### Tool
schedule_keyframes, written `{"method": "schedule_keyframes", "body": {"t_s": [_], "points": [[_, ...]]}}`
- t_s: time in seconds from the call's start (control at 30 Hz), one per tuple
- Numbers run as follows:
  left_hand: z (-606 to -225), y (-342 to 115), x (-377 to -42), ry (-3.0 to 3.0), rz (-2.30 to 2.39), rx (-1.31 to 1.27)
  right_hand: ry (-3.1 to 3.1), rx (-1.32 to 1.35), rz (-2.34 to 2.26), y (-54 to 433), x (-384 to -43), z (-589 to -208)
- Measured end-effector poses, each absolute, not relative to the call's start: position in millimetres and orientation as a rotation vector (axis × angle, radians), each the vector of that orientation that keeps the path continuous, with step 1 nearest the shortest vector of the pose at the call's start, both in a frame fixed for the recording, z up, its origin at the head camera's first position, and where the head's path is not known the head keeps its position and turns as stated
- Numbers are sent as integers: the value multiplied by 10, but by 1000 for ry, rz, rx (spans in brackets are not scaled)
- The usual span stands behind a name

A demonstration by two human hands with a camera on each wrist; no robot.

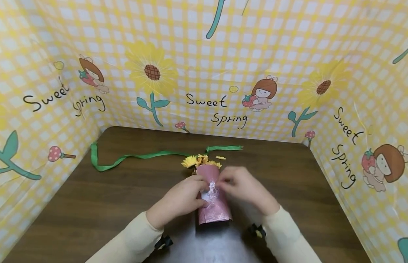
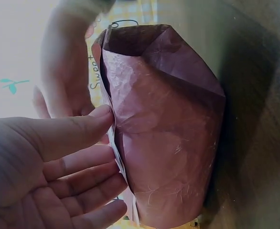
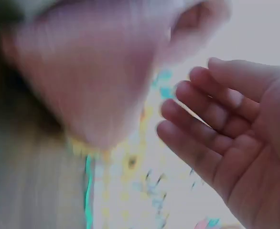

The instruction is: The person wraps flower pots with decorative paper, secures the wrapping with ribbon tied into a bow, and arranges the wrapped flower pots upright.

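A pink paper wrap [image 1: 214, 206] lies on the table as a tapered tube, with a shiny whitish patch along its upper side. Yellow flowers [image 1: 190, 161] stick out of its far end. My left hand [image 1: 185, 195] rests on its left side; in the left wrist view thumb and fingertips press along the seam of the wrap [image 2: 168, 143], fingers spread and fairly straight. Just right of the whitish patch is my right hand [image 1: 244, 184], blurred in the head view. The right wrist view shows its fingers [image 3: 192, 148] loosely bent, nothing between them, apart from the blurred wrap [image 3: 92, 81].
A green ribbon [image 1: 148, 155] winds across the far left of the dark wooden table [image 1: 276, 160], and a short piece of green ribbon [image 1: 225, 148] shows behind the flowers. A loose yellow flower [image 1: 220, 157] lies nearby. Checked yellow cloth walls [image 1: 204, 73] enclose the table.
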State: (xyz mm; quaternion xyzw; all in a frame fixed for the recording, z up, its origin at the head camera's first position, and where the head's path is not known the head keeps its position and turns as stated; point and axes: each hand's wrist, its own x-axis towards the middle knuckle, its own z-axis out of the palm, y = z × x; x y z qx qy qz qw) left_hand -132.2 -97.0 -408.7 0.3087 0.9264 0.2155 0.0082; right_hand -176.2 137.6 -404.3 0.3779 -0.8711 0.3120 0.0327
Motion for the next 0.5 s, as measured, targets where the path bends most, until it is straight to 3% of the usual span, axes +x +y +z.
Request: {"method": "schedule_keyframes", "body": {"t_s": [0.27, 0.5], "points": [[-4071, -933, -1305, 2923, 599, 934, -3002, 454, 818, 1815, -2966, -4271], [-4057, -944, -1286, 2916, 588, 936, -3202, 447, 550, 1813, -3339, -4562]]}}
